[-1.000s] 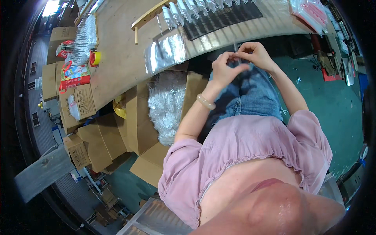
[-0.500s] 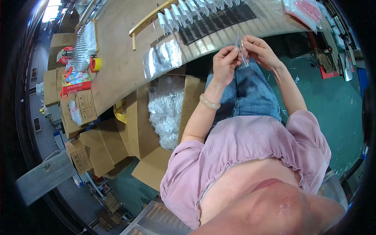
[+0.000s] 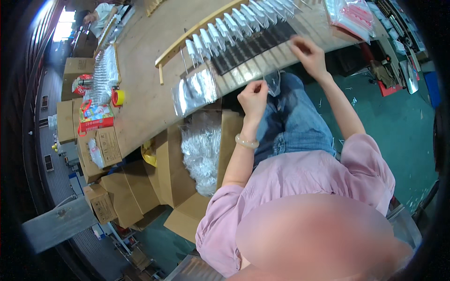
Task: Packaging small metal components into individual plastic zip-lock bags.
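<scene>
Over my lap, my left hand [image 3: 254,99] is closed in a pinch on a small clear plastic bag [image 3: 273,84], which hangs beside the fingertips. Whether the bag holds anything I cannot make out. My right hand [image 3: 309,57] is apart from it, raised over the table's front edge near the right end of a wooden rack [image 3: 171,55]. Its fingers are smeared by motion. From the rack stick out thin metal rods with a row of white pieces [image 3: 225,31] on them. A black mat [image 3: 255,49] lies underneath, and a pile of flat clear bags [image 3: 194,92] lies at the table edge.
Left of my legs, an open carton [image 3: 171,164] holds many clear-bagged pieces [image 3: 201,154]. Pink-and-clear bags [image 3: 352,18] lie at the table's right end. A second rack [image 3: 107,70], yellow tape [image 3: 118,97] and a red box [image 3: 96,121] stand left. Another person [image 3: 101,18] sits far left.
My hands have come apart. The left has moved down and left with the clear bag; the right has let go of it and risen toward the rack's right end.
</scene>
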The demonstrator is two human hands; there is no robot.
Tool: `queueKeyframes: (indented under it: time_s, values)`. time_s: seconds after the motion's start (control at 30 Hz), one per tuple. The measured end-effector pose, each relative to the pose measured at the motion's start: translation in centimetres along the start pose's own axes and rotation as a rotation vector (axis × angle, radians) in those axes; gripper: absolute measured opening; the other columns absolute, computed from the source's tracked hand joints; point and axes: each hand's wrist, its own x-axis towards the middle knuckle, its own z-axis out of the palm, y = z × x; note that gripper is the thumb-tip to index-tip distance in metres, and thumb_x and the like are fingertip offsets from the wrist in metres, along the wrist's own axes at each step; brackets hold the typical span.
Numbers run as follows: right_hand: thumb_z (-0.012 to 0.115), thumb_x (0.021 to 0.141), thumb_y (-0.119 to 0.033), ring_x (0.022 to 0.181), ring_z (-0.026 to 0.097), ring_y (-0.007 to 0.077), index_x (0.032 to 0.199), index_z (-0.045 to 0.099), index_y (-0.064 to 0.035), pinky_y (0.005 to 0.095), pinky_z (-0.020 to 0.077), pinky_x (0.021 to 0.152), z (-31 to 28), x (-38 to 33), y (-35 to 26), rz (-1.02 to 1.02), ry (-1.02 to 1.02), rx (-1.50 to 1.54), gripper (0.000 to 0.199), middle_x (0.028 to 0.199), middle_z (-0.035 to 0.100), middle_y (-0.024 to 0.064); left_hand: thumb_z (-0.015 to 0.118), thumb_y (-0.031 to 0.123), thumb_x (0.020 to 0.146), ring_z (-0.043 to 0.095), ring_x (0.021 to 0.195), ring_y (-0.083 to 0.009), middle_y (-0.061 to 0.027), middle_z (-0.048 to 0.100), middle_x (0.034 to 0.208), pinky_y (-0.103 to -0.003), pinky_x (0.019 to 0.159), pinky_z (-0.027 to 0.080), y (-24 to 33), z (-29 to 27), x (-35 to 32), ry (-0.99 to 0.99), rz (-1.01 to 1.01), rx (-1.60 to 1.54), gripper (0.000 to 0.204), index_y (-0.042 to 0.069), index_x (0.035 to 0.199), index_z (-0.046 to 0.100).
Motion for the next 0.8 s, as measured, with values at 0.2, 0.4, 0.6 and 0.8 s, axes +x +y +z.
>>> queueKeyframes:
  time_s: [0.2,0.4,0.6,0.8]
  values:
    - [0.076,0.077,-0.016,0.101,0.057,0.0146,0.124,0.049,-0.002,0.0285,0.0468,0.087,2.9,11.9,3.9,-0.065,0.385,0.152,0.056,0.112,0.059,0.0075,0.068,0.01,0.08,0.057,0.059,-0.0046,0.0001,0.065,0.066,-0.021,0.058,0.047,0.2,0.3,-1.2,-0.102,-0.053,-0.056,0.011,-0.001,0.082,0.07]
    - [0.076,0.075,-0.009,0.098,0.057,0.015,0.125,0.047,-0.0048,0.0275,0.0463,0.084,7.6,14.0,2.0,-0.127,0.581,0.606,0.058,0.107,0.059,0.006,0.068,0.009,0.081,0.056,0.064,-0.0027,0.001,0.065,0.071,-0.019,0.06,0.046,-0.8,-0.4,-1.7,-0.089,-0.112,-0.104,0.01,0.0,0.085,0.07]
    - [0.074,0.077,-0.007,0.088,0.058,0.0116,0.122,0.05,-0.0054,0.025,0.047,0.076,8.0,15.0,5.8,-0.062,0.539,0.968,0.051,0.099,0.061,0.0027,0.067,0.009,0.083,0.056,0.064,-0.0023,0.0013,0.065,0.07,-0.018,0.059,0.046,-0.3,0.1,-1.6,-0.125,-0.128,-0.214,0.01,0.0,0.085,0.07]
    - [0.073,0.076,-0.005,0.091,0.06,0.0129,0.117,0.054,-0.0041,0.0254,0.0486,0.079,5.5,12.7,2.1,0.026,0.454,0.629,0.045,0.103,0.063,0.005,0.066,0.009,0.083,0.055,0.062,-0.0019,0.0011,0.064,0.067,-0.019,0.057,0.046,-0.5,-0.4,-2.3,-0.122,0.01,-0.063,0.01,0.0,0.087,0.069]
